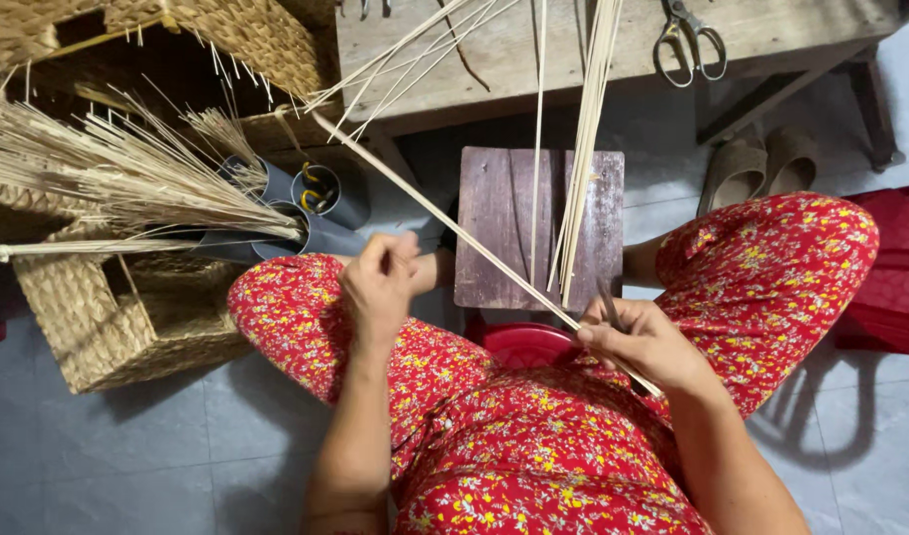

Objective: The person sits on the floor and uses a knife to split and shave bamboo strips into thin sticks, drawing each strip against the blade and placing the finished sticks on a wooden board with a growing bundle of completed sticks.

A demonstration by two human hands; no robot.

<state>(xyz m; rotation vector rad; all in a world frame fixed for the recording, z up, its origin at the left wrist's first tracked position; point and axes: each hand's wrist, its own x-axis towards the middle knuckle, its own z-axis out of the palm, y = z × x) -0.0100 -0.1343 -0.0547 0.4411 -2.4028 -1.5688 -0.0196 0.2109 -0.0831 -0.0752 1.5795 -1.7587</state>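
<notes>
My right hand (644,342) grips a long pale reed strip (444,219) that runs diagonally up and left toward the woven baskets; a thin dark blade or tool also seems to sit in this hand. My left hand (380,282) is raised above my left knee with fingers curled, close to the strip's line, and I cannot tell whether it pinches anything. More thin reed strips (585,139) stand upright on a small purple wooden board (496,228) between my knees. I wear red floral clothes.
Woven baskets (127,317) sit at the left with bundles of dry straw (127,173) in grey tubes (320,198). A wooden bench (573,50) at the top carries scissors (687,45). Sandals (756,168) lie at right; a red stool (524,345) is under me.
</notes>
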